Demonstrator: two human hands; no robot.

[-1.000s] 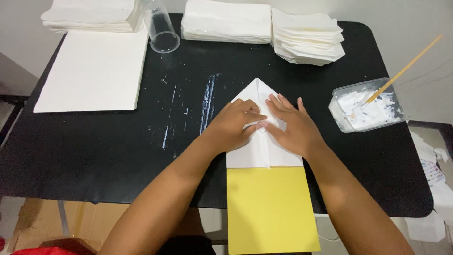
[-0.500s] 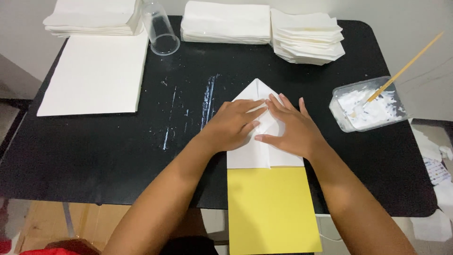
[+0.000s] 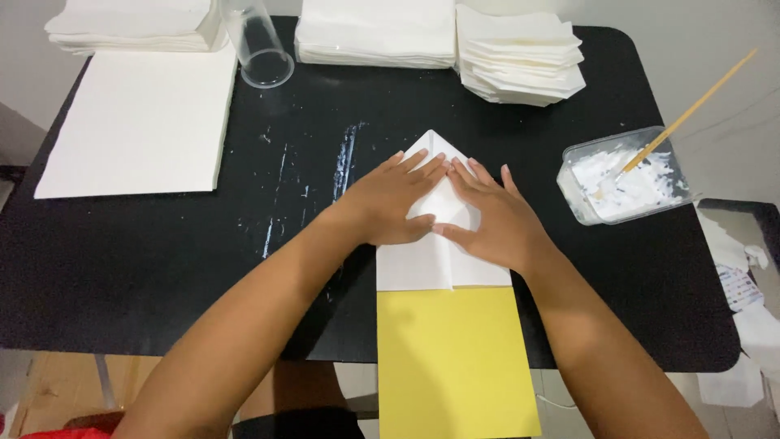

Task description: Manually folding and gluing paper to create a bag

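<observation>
Both hands, left [image 3: 388, 203] and right [image 3: 497, 218], press flat on the white paper [image 3: 439, 260]; uneven pushing could make a crooked fold.

Worktop [image 3: 146, 268]: black, w/ white and pale-blue streaks and smears near centre. Folded paper [image 3: 439, 256] under the hands: white. Sheet [image 3: 451, 366] below it: plain yellow, no pattern. Large flat sheet stack [image 3: 138, 122], upper left: white. Paper stacks along far edge [image 3: 374, 32], [image 3: 520, 61]: white to off-white. Cup [image 3: 258, 49]: clear, colourless. Tub [image 3: 626, 175], right: clear plastic, white paste inside. Stick [image 3: 699, 106] in tub: light tan wood. Floor [image 3: 49, 390], lower left: brown, wood-toned.
</observation>
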